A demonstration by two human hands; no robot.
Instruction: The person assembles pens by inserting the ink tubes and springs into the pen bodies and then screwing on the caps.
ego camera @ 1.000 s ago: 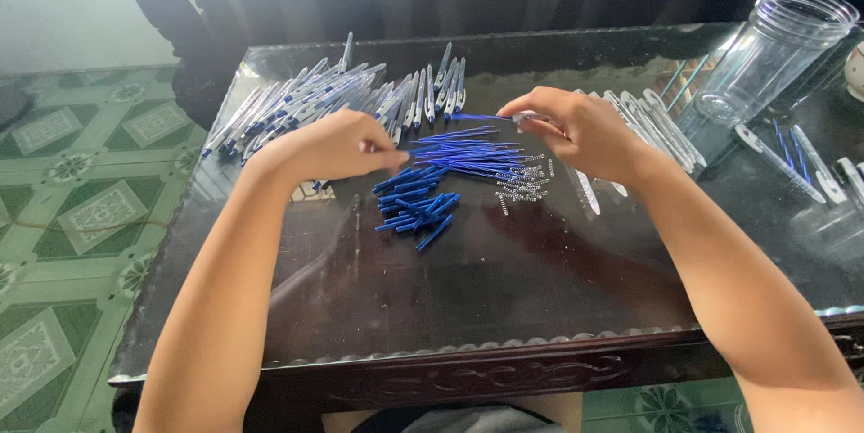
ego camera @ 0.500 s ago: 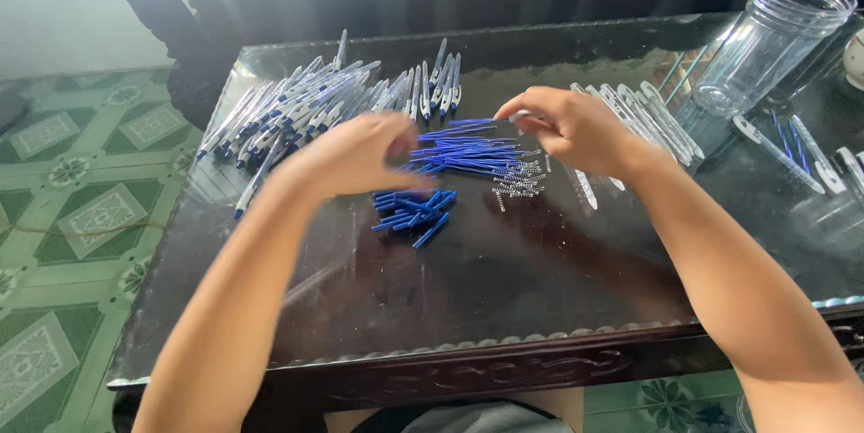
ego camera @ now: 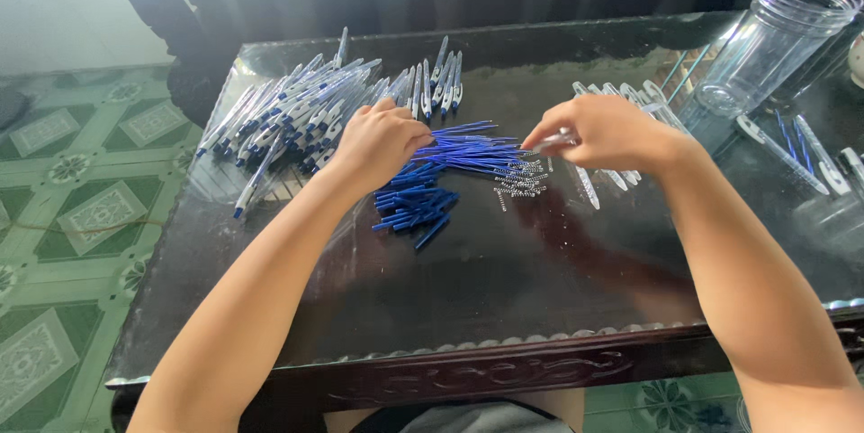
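I read this as home room used for piecework. Dark carved wooden desk (ego camera: 468, 374) with glass top, green patterned floor tiles (ego camera: 63, 217), dark wooden chair (ego camera: 180, 28) behind. Piles of blue-white pens (ego camera: 288, 118), blue refills (ego camera: 468, 152), springs (ego camera: 522, 183), clear plastic jar (ego camera: 774, 41) on desk.

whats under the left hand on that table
Under the left hand lies the near end of a fan of thin blue pen refills, with short blue pieces just below it. Whether the fingers grip any of them is hidden by the hand itself.
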